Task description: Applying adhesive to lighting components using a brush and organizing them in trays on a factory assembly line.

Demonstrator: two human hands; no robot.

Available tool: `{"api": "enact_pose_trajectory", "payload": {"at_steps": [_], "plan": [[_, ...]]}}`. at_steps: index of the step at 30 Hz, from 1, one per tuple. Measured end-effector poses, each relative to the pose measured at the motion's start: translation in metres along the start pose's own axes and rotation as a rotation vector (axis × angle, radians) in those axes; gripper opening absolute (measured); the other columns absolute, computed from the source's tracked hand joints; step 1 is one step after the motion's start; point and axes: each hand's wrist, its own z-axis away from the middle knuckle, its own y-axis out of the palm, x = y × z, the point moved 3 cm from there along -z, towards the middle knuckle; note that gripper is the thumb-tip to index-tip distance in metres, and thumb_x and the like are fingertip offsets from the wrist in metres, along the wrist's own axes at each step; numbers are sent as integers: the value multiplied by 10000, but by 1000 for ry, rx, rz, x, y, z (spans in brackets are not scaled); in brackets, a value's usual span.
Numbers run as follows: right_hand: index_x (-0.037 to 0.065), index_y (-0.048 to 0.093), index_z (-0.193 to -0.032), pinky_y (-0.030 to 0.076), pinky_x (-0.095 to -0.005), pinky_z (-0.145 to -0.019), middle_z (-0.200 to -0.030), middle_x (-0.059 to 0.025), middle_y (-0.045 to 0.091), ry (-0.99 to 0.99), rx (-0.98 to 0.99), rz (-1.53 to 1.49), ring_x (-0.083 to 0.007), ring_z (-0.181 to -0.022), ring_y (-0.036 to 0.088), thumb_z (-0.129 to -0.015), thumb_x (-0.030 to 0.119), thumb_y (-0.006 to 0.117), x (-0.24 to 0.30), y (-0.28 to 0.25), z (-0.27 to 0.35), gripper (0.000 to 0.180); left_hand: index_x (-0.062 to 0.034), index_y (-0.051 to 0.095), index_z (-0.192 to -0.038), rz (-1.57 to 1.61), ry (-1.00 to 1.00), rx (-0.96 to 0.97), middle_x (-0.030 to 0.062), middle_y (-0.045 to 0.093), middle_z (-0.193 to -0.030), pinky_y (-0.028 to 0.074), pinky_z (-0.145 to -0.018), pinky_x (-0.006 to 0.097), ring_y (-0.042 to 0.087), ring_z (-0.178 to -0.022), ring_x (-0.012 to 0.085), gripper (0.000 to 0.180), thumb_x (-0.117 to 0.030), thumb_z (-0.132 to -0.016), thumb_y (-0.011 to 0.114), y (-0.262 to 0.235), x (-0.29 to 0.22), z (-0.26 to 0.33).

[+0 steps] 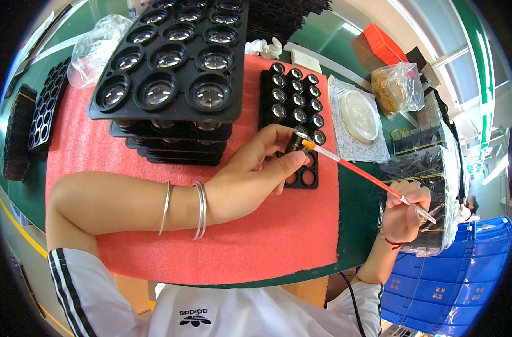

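My left hand (253,171) pinches a small black lens barrel (295,142) between thumb and fingers, above the near end of a black tray (264,101). Upright barrels with shiny glass tops fill most of that tray, and a few round holes at its near end show the pink mat beneath. In my right hand (405,210) is a thin brush (364,174) with a red handle and an orange tip. It slants up and left, its tip at the upper part of the held barrel; whether they touch, I cannot tell.
A tall stack of black lens trays (180,114) rises left of my hands on the pink foam mat (211,264). Right of the small tray, a round pale dish (360,117) lies on a printed sheet. Beyond are a bag of yellowish bands (393,92) and a red bin (384,45).
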Motion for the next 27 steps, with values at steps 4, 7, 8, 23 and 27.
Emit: {"api": "enact_pose_trajectory", "payload": {"at_steps": [4,7,8,23,27], "plan": [[18,511,-854,334,-280,-531,-662,-102,531,-19,-3,73,-166,-540,477,-812,190,538,0,0,-1,179,-73,405,-1158,-30,6,-13,46,562,-983,392,-552,199,445,-607,54,290,-229,-925,480,0,-1,-1],[18,515,-845,327,-278,-523,-638,-94,534,-47,15,119,-158,-531,479,-813,191,536,2,0,-1,177,-71,405,-1159,-12,15,-12,50,566,-986,392,-546,200,444,-600,57,287,-228,-928,472,0,0,-1],[18,516,-842,323,-280,-520,-630,-91,533,-60,21,134,-155,-527,478,-812,191,535,3,1,-1,177,-70,405,-1159,-1,17,-12,51,567,-987,392,-543,200,443,-597,58,284,-227,-930,466,0,1,-1],[16,504,-832,314,-285,-521,-627,-84,524,-98,-23,121,-141,-512,430,-817,167,491,1,-5,-3,153,-19,399,-1179,4,55,37,104,561,-1083,413,-541,193,473,-559,82,378,-322,-959,351,2,-2,1],[21,501,-836,314,-287,-520,-632,-87,530,-91,-7,89,-142,-512,435,-822,169,486,3,-4,-3,149,-16,394,-1182,12,54,42,112,557,-1090,419,-546,194,481,-563,87,406,-350,-956,346,2,-3,0]]}}
